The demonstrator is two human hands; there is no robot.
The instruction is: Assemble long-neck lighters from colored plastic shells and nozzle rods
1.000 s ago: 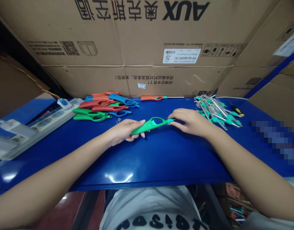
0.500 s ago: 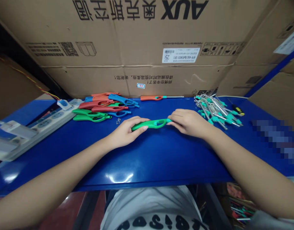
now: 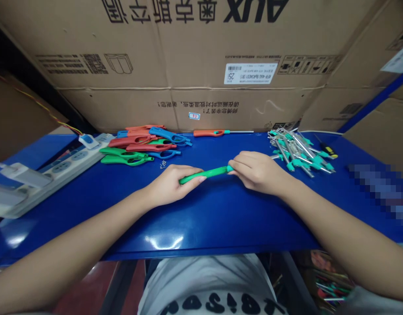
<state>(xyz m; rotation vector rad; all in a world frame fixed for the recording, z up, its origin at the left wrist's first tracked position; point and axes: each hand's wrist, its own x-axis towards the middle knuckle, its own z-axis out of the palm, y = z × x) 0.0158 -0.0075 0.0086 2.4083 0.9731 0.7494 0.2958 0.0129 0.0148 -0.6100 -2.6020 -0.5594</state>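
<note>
the left hand (image 3: 166, 186) has its fingers (image 3: 186, 168) closed around one end of a green handle (image 3: 211, 173). the right hand (image 3: 262, 175) pinches the small teal piece (image 3: 230, 168) at the other end. the green handle is up over the middle of the blue surface (image 3: 201, 227), narrow side facing us. a bit of silver rod (image 3: 275, 156) pokes out past the right hand; i cannot tell if it joins the teal piece.

there is lots of room between the hands and the near edge (image 3: 201, 253). away from the person, space is smaller. a pile of bright handles (image 3: 138, 147) sits past the left hand, with tiny metal bits (image 3: 163, 164) close to that hand. an orange lighter (image 3: 208, 133) lies along the back edge, by the big cardboard wall (image 3: 188, 78). a pile of silver rods with teal parts (image 3: 298, 151) is near the right hand, and a white power strip (image 3: 65, 170) fills the left side.
</note>
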